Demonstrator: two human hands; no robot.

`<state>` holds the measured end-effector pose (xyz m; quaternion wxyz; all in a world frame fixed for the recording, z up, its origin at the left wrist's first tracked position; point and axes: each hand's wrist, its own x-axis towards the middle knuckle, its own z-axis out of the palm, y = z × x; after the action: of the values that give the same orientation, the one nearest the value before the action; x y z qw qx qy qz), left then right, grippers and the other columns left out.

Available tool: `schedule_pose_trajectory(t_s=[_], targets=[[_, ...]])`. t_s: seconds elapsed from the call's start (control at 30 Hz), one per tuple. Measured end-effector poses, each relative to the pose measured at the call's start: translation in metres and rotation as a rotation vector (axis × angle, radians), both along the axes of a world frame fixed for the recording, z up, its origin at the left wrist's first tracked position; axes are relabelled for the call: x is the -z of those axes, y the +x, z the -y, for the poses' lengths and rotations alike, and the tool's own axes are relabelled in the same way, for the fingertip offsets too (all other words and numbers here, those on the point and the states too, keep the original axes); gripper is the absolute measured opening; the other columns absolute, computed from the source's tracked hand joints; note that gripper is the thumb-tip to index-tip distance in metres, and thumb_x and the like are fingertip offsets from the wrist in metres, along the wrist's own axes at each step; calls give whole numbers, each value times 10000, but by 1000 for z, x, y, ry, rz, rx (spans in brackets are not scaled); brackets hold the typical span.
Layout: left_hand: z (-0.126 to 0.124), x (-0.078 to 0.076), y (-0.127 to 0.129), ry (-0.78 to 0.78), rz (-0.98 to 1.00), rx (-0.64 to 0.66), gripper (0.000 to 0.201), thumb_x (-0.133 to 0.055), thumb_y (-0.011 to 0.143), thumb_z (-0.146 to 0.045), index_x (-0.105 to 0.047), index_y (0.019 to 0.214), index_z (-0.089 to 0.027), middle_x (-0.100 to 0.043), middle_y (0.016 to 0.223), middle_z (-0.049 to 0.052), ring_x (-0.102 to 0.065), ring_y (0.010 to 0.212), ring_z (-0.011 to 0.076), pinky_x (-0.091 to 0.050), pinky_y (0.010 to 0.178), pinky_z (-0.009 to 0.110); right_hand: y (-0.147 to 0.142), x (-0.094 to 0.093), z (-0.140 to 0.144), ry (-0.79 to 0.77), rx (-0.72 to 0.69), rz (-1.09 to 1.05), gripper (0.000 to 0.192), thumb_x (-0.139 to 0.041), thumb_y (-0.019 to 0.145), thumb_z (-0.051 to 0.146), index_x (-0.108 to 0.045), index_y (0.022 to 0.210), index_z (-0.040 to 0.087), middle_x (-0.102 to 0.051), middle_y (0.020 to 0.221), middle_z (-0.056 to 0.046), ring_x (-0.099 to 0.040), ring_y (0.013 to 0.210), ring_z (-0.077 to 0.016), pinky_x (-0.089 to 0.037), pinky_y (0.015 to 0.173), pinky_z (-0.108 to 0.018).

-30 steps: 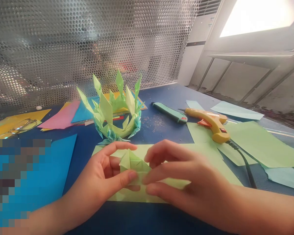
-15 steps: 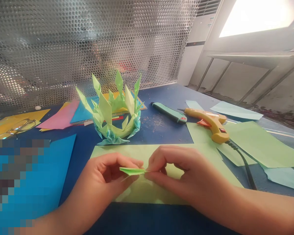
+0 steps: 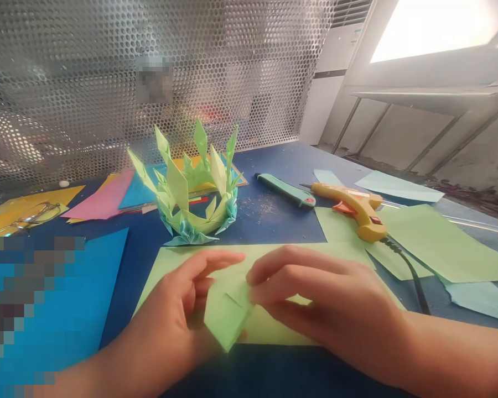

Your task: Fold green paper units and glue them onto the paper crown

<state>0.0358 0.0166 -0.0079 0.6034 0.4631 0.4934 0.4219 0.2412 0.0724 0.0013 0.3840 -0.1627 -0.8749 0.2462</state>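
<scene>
A folded piece of light green paper, pointed at its lower end, is tilted up with a broad face and a short crease or slit showing. My right hand pinches its right edge between thumb and fingers. Behind and left of the paper, my left hand has its index finger stretched out and its thumb apart from the fingers; part of it is hidden by the paper. Both hands are over a light green paper sheet. Just beyond stands a green and teal folded-paper crown with upright pointed leaves.
A yellow glue gun with a black cord and a green utility knife lie at the right. Green sheets lie beyond the cord. Pink paper, glasses and a blue board are left. A perforated metal panel borders the table.
The folded green paper has turned from edge-on to face-on, its point now downward. My left fingers have loosened and spread, while my right hand still pinches it.
</scene>
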Motion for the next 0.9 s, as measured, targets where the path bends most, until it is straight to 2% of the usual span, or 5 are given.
schedule_pose_trajectory(t_s=[0.1,0.2,0.43,0.67,0.9], targets=[[1,-5,-3,-59,47,125,943,-879,570,40,-538,1305,-441,-676,1310,-26,-709,1064,211,-566,818,237,3,-1,-1,90,3,12,180,-607,924,39,-673,864,195,-715,969,-41,-704,839,-87,-554,814,-127],[3,-8,-7,-98,127,180,1082,-904,504,53,-479,1362,-451,-704,1237,-36,-674,1157,242,-528,950,302,7,-1,0,111,16,40,180,-576,964,92,-684,867,199,-717,978,-48,-708,805,-88,-567,778,-128],[-1,-4,-5,-75,139,-17,321,-822,796,-272,-712,1095,-311,-769,786,-45,-727,777,130,-550,685,170,4,-1,-2,114,1,11,186,-609,916,24,-692,852,178,-709,956,-53,-697,806,-78,-553,795,-115],[-3,-4,-4,-38,-41,-188,226,-843,737,-225,-760,944,-253,-705,680,-40,-685,680,139,-547,617,179,-1,-3,0,48,-8,11,202,-666,792,27,-706,935,163,-707,961,-55,-696,823,-95,-561,822,-132],[-4,1,-3,-3,1,-115,116,-823,773,-259,-717,820,-258,-721,711,-46,-663,675,113,-523,586,142,0,0,-1,7,-75,87,270,-671,823,40,-718,1046,185,-671,998,-57,-682,848,-98,-554,851,-148]])
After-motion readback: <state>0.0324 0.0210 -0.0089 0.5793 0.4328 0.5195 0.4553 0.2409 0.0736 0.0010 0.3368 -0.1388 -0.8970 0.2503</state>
